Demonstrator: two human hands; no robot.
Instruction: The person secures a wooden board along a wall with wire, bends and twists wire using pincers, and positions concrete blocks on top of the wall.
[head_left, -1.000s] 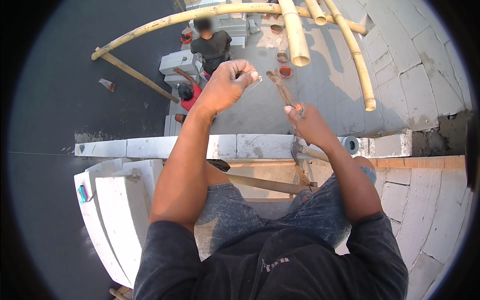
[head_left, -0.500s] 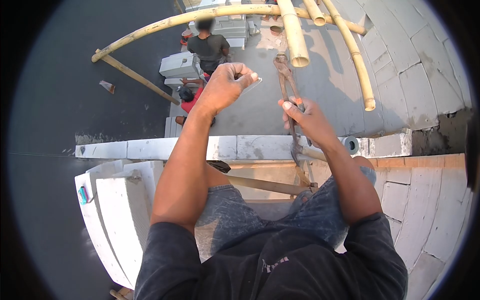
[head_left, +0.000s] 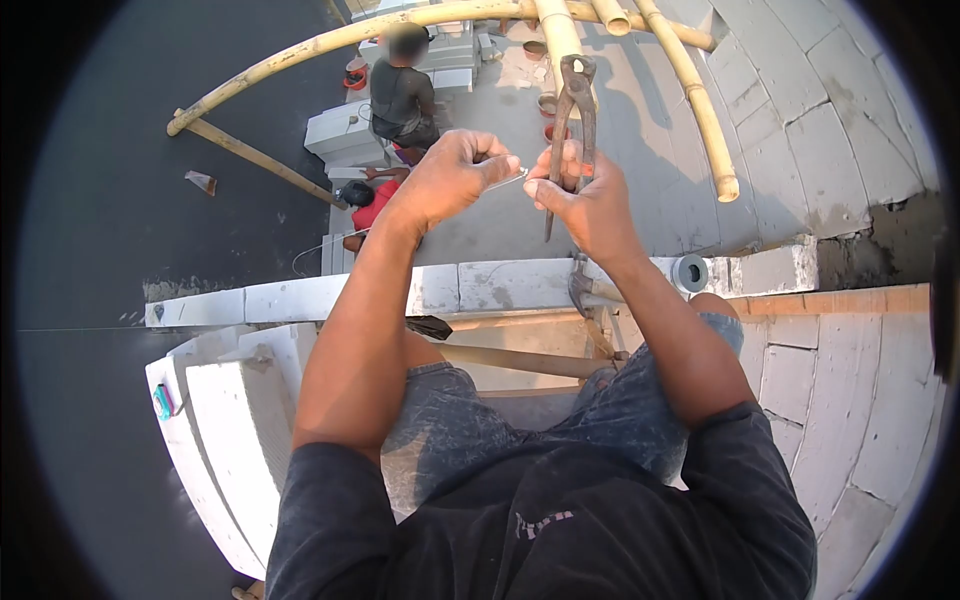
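My left hand (head_left: 455, 180) is closed, pinching a thin pale strand (head_left: 513, 178), wire or string, between thumb and fingers. Its short end points toward my right hand (head_left: 590, 205), whose thumb tip is close by; I cannot tell whether they touch. The fingers of my right hand wrap round rusty pincers (head_left: 584, 115), held with the jaws pointing away and up. Below this hand, a hammer (head_left: 580, 285) rests by the white block wall (head_left: 350, 290). Right of it sits a grey roll (head_left: 690, 272), apparently tape.
Bamboo poles (head_left: 360, 38) span the space ahead. Beyond the wall, lower down, are two people, one in a dark top (head_left: 402, 100), one in red (head_left: 372, 205). White blocks (head_left: 235, 420) stand at my left, with a teal tape measure (head_left: 163, 402) on one. Another block wall (head_left: 780, 110) rises right.
My right hand has come up and left with the pincers, close to my left hand. The pincers have turned more upright. My left hand keeps its pinch on the strand.
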